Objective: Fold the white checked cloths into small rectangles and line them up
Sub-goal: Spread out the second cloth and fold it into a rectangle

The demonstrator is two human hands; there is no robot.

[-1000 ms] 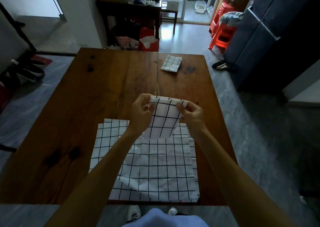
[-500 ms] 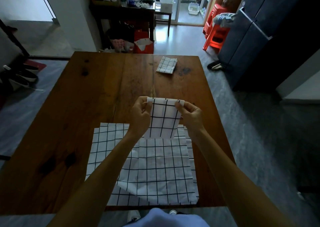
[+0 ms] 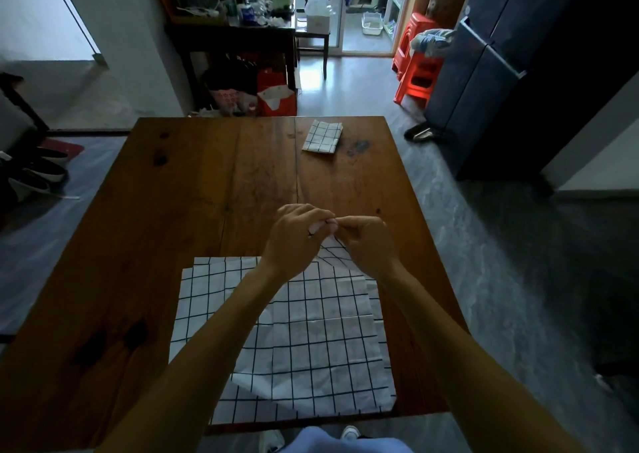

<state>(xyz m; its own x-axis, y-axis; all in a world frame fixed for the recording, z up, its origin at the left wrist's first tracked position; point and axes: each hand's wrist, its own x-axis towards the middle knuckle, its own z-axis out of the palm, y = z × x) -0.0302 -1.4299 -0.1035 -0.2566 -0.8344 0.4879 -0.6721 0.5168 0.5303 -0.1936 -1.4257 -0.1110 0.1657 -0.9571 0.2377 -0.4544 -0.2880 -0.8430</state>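
- Wooden table (image 3: 173, 245): I see it filling the middle of the head view, brown planks with dark knots. Against the frame half a second ago the whole scene sits lower and nearer the far edge shows more room behind it; the table itself has not shifted.
- Spread checked cloths (image 3: 311, 342): white with a thin black grid, lying flat and overlapping at the near edge of the table, under my forearms. Their lower corner reaches the table's front edge. They lie as they did in the earlier frames.
- Left hand (image 3: 294, 241) and right hand (image 3: 366, 241): half a second ago they were apart, each pinching one top corner of a raised cloth panel. Now they are drawn together, fingertips meeting above the table, both closed in a pinch on the held cloth.
- Held cloth (image 3: 330, 250): earlier a flat, upright rectangle several squares wide; now only a narrow, creased wedge of grid shows between the wrists, hanging down to touch the spread cloths. I cannot tell how many layers it has.
- Folded cloth (image 3: 322, 137): a small checked rectangle, slightly askew, resting alone near the far right edge of the table, well apart from the hands and unchanged in place.
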